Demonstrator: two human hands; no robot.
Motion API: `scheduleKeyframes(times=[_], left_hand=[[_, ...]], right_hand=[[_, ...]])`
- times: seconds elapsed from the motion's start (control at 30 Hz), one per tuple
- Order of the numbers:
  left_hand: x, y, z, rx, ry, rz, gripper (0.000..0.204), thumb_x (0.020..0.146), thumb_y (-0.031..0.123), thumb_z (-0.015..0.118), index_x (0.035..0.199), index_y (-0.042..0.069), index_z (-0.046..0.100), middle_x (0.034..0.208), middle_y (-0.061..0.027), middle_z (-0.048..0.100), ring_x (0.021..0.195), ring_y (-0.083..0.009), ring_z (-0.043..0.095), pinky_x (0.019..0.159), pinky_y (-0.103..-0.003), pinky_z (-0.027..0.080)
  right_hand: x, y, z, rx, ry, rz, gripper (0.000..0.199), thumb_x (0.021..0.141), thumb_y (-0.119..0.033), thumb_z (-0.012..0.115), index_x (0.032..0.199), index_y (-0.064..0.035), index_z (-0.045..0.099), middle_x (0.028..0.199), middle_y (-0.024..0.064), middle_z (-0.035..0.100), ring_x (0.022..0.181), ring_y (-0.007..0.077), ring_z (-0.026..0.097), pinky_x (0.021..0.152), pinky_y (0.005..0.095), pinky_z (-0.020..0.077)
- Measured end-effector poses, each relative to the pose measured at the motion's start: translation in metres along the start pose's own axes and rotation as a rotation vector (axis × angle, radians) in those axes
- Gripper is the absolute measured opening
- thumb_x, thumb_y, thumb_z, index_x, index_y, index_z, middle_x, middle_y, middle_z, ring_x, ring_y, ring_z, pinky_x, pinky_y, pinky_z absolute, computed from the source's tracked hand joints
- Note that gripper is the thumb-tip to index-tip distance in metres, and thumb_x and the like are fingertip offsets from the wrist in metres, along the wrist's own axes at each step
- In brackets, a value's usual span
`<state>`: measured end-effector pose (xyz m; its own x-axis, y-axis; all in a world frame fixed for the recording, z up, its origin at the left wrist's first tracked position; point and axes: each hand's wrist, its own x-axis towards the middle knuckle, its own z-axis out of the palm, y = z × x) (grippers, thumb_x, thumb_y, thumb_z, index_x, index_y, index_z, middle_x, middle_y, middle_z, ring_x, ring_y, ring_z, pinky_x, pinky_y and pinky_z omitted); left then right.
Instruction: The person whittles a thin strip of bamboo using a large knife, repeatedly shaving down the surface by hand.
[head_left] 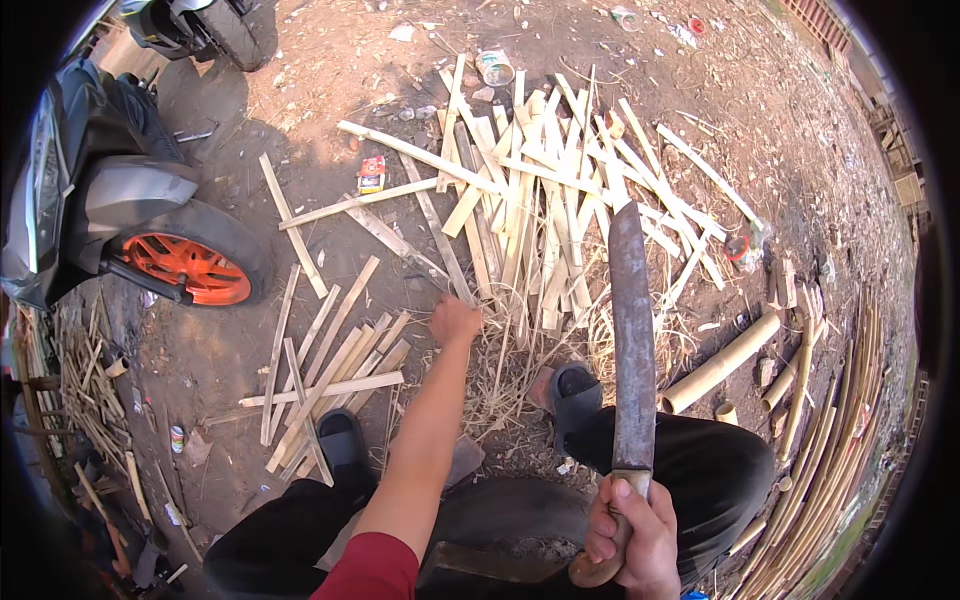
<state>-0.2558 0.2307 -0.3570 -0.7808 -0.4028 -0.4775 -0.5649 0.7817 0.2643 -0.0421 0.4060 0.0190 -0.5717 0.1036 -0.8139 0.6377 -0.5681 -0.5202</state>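
Observation:
My right hand (pixel 632 530) grips the wooden handle of a long rusty machete (pixel 631 330), blade pointing up and away over my right knee. My left hand (pixel 455 320) reaches forward to the near edge of a big pile of split bamboo slats (pixel 540 200) on the dirt, fingers curled at a slat's end; whether it grips one I cannot tell. A smaller heap of slats (pixel 330 375) lies left of my left arm. Both my feet in dark sandals (pixel 574 392) rest among dry bamboo shavings.
A motorbike with an orange wheel (pixel 185 265) stands at the left. A round bamboo pole (pixel 720 362) lies right of the machete, and long bamboo strips (pixel 840 450) are bundled along the right rim. Litter, a small box (pixel 371 173) and a can (pixel 494 66) dot the ground.

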Motion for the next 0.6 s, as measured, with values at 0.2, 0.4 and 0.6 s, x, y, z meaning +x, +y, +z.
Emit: scheduleKeyframes(times=[0.2,0.4,0.6], left_hand=[[-0.001,0.015,-0.001,-0.030,-0.104,-0.008,0.038,0.077,0.032,0.077,0.105,0.005,0.075,0.119,-0.0159,0.070,0.120,-0.0337,0.061,0.106,-0.047,0.045],[-0.007,0.007,-0.007,0.206,-0.024,0.335,0.041,0.081,0.036,0.072,0.106,0.003,0.076,0.114,-0.0220,0.072,0.120,-0.0367,0.061,0.103,-0.047,0.047],[0.003,0.001,0.031,-0.066,-0.175,0.078,0.047,0.080,0.039,0.074,0.107,0.000,0.073,0.113,-0.0263,0.071,0.111,-0.0413,0.067,0.094,-0.049,0.054]], right_hand=[[-0.014,-0.015,0.006,-0.007,0.019,0.038,0.024,0.101,-0.028,0.062,0.097,-0.0047,0.054,0.067,0.0015,0.047,0.046,0.0108,0.044,0.041,0.0244,0.0369],[-0.004,-0.001,-0.017,0.140,-0.020,0.006,0.020,0.098,-0.019,0.063,0.099,-0.0016,0.054,0.069,0.0073,0.052,0.048,0.0156,0.050,0.044,0.0312,0.0447],[-0.005,-0.019,0.002,0.128,0.047,0.043,0.019,0.099,-0.021,0.062,0.099,-0.0036,0.054,0.064,0.0010,0.044,0.046,0.0112,0.042,0.041,0.0257,0.0371]])
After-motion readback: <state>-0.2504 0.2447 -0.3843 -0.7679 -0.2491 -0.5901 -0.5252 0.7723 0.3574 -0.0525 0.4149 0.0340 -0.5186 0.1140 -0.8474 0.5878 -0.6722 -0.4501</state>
